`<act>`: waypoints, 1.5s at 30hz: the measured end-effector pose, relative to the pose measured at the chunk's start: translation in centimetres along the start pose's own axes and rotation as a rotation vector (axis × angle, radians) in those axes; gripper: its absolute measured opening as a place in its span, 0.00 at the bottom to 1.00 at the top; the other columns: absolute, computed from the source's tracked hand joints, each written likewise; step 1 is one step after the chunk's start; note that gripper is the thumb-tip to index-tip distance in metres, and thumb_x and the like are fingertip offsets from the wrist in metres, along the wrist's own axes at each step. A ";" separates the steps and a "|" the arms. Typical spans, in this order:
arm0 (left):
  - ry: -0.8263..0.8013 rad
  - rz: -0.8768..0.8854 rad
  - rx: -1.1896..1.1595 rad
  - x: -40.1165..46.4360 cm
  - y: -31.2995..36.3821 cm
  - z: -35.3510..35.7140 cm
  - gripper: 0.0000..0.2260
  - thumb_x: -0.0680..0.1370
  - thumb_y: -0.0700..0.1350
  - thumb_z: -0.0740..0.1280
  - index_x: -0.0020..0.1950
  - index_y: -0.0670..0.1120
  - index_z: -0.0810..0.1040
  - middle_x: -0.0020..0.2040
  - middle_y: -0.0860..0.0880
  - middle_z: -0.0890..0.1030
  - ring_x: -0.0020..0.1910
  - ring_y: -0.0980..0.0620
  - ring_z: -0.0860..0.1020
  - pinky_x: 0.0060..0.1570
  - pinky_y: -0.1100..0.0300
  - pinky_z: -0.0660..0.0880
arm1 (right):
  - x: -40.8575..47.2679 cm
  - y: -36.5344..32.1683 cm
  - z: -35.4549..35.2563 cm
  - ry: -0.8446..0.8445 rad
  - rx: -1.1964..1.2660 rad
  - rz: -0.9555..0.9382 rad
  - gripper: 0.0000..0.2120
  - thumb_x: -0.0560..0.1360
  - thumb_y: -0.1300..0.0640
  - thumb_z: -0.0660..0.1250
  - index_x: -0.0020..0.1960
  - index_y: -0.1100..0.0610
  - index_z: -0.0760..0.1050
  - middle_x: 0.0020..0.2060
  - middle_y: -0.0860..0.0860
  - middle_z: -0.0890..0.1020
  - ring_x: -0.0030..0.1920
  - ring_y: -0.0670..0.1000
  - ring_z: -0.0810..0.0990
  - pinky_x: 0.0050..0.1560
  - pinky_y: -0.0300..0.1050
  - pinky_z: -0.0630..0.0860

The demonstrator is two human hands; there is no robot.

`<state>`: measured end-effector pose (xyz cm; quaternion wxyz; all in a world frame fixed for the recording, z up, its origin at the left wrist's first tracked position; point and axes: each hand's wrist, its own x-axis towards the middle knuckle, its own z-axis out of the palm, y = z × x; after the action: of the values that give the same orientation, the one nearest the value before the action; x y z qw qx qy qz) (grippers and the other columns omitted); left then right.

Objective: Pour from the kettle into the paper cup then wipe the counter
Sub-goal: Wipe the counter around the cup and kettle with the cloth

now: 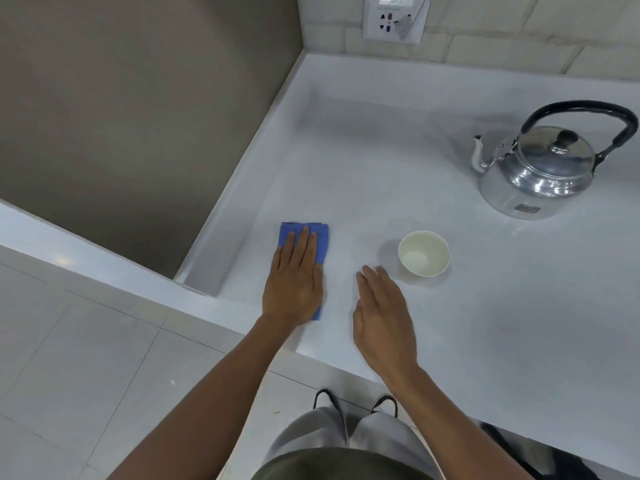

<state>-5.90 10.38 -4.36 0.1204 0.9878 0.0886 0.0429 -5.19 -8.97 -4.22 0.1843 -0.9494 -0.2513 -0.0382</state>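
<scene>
Your right hand (382, 318) hovers flat, fingers open, near the paper cup (424, 253); your left hand (294, 282) presses the blue cloth (320, 237) flat, fingers extended, on the counter (485, 323), kettle (540, 168) beyond.

The counter (398, 161) is lying bare through its middle and back, giving wide passage. The cup (424, 253) is standing just right of the right hand (382, 317), and the kettle (540, 168) is blocking the far right. A raised lip (242, 174) is bounding the left edge.
</scene>
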 end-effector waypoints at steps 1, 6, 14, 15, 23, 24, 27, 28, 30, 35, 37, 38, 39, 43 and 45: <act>0.006 -0.025 0.007 0.7 -0.6 0.0 0.27 0.84 0.51 0.49 0.81 0.39 0.60 0.81 0.41 0.62 0.80 0.38 0.59 0.78 0.42 0.60 | 0.0 0.0 0.0 -0.010 -0.019 0.009 0.24 0.80 0.57 0.51 0.74 0.63 0.67 0.73 0.57 0.70 0.75 0.58 0.64 0.73 0.53 0.66; 0.010 -0.120 0.046 0.3 -0.6 0.4 0.28 0.84 0.51 0.47 0.81 0.37 0.58 0.81 0.39 0.60 0.80 0.37 0.57 0.77 0.40 0.60 | 0.0 -0.1 0.1 -0.032 -0.072 0.030 0.25 0.80 0.59 0.58 0.76 0.64 0.64 0.74 0.58 0.68 0.76 0.59 0.63 0.74 0.54 0.64; -0.007 0.036 0.058 -3.1 4.5 1.3 0.27 0.84 0.50 0.51 0.81 0.39 0.59 0.82 0.41 0.59 0.81 0.39 0.57 0.77 0.42 0.61 | 0.2 -0.1 0.3 -0.049 -0.048 0.028 0.27 0.76 0.60 0.61 0.74 0.66 0.66 0.73 0.60 0.70 0.75 0.61 0.65 0.73 0.56 0.66; -0.023 0.071 0.051 -2.0 4.3 1.3 0.27 0.84 0.50 0.50 0.81 0.39 0.59 0.81 0.41 0.60 0.81 0.39 0.58 0.77 0.41 0.62 | 0.3 0.0 0.4 -0.052 -0.048 0.025 0.26 0.78 0.59 0.57 0.74 0.66 0.66 0.73 0.60 0.69 0.75 0.60 0.64 0.73 0.55 0.65; -0.012 0.029 0.051 4.0 0.5 0.5 0.26 0.84 0.49 0.50 0.80 0.39 0.61 0.80 0.40 0.63 0.79 0.37 0.62 0.75 0.41 0.64 | 0.2 0.1 0.2 -0.041 -0.012 0.039 0.26 0.78 0.60 0.62 0.75 0.64 0.65 0.74 0.57 0.69 0.76 0.57 0.63 0.73 0.53 0.66; 0.005 0.007 0.056 3.5 0.1 0.6 0.26 0.84 0.49 0.50 0.80 0.38 0.62 0.80 0.40 0.63 0.79 0.37 0.62 0.75 0.40 0.64 | 0.2 0.1 0.2 -0.044 -0.013 0.038 0.26 0.78 0.60 0.61 0.75 0.64 0.65 0.74 0.57 0.69 0.76 0.57 0.63 0.73 0.52 0.66; 0.038 -0.074 0.064 0.8 -0.5 0.6 0.27 0.84 0.48 0.50 0.79 0.36 0.62 0.80 0.39 0.63 0.79 0.36 0.61 0.76 0.39 0.63 | 0.2 0.1 0.2 -0.045 -0.011 0.033 0.25 0.80 0.58 0.53 0.75 0.64 0.65 0.74 0.57 0.69 0.76 0.58 0.63 0.73 0.53 0.66; 0.040 -0.095 0.061 -0.1 -0.5 0.6 0.27 0.84 0.49 0.50 0.80 0.36 0.60 0.80 0.39 0.62 0.80 0.36 0.60 0.77 0.40 0.61 | 0.2 0.1 0.1 -0.042 -0.007 0.034 0.25 0.80 0.57 0.50 0.75 0.64 0.65 0.73 0.58 0.69 0.76 0.58 0.63 0.73 0.53 0.67; 0.047 -0.117 0.048 -1.7 0.1 0.7 0.27 0.84 0.49 0.49 0.81 0.37 0.58 0.81 0.40 0.60 0.81 0.38 0.57 0.78 0.41 0.57 | 0.2 0.0 0.0 -0.039 -0.016 0.027 0.26 0.80 0.56 0.48 0.75 0.64 0.66 0.73 0.58 0.70 0.76 0.58 0.64 0.72 0.53 0.67; 0.000 -0.061 0.049 -0.5 1.5 0.8 0.28 0.84 0.50 0.48 0.81 0.38 0.59 0.81 0.40 0.60 0.81 0.38 0.57 0.78 0.42 0.58 | 0.2 0.1 0.2 -0.044 -0.042 0.006 0.25 0.80 0.57 0.55 0.75 0.65 0.65 0.74 0.59 0.69 0.76 0.58 0.63 0.73 0.53 0.66; 0.013 -0.033 0.091 2.4 1.2 0.9 0.26 0.83 0.48 0.51 0.80 0.37 0.61 0.80 0.39 0.63 0.79 0.37 0.61 0.77 0.40 0.62 | 0.2 0.2 0.1 -0.031 -0.041 0.006 0.26 0.79 0.58 0.62 0.75 0.65 0.66 0.73 0.59 0.70 0.76 0.59 0.64 0.72 0.53 0.68; 0.000 -0.043 0.096 4.0 1.1 0.9 0.26 0.84 0.47 0.53 0.80 0.38 0.60 0.80 0.39 0.62 0.79 0.37 0.61 0.77 0.40 0.61 | 0.2 0.3 0.1 -0.029 -0.032 0.007 0.26 0.79 0.58 0.63 0.74 0.65 0.66 0.72 0.59 0.71 0.75 0.58 0.65 0.72 0.53 0.68; -0.030 -0.065 0.087 5.6 1.2 0.9 0.26 0.84 0.47 0.54 0.81 0.38 0.58 0.81 0.40 0.60 0.80 0.38 0.58 0.78 0.41 0.59 | 0.2 0.2 0.1 -0.026 -0.021 0.008 0.24 0.79 0.58 0.61 0.74 0.65 0.67 0.72 0.59 0.71 0.75 0.58 0.66 0.72 0.52 0.69; -0.093 -0.010 0.071 8.8 3.4 1.2 0.28 0.84 0.51 0.46 0.82 0.40 0.55 0.83 0.41 0.56 0.82 0.39 0.55 0.80 0.42 0.55 | 0.1 -0.2 -0.5 0.034 0.088 0.072 0.24 0.80 0.54 0.51 0.70 0.64 0.72 0.68 0.58 0.76 0.69 0.56 0.74 0.70 0.50 0.69; -0.084 0.098 0.090 8.3 4.7 1.8 0.29 0.83 0.51 0.45 0.81 0.39 0.58 0.81 0.40 0.60 0.80 0.38 0.59 0.78 0.41 0.59 | 0.0 -0.4 -0.8 0.107 0.189 0.133 0.24 0.81 0.53 0.51 0.66 0.63 0.77 0.62 0.57 0.80 0.64 0.55 0.78 0.65 0.50 0.75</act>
<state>3.17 7.02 -4.41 0.0770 0.9963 0.0369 0.0031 -5.30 -8.97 -3.31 0.2884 -0.9390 -0.1801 -0.0525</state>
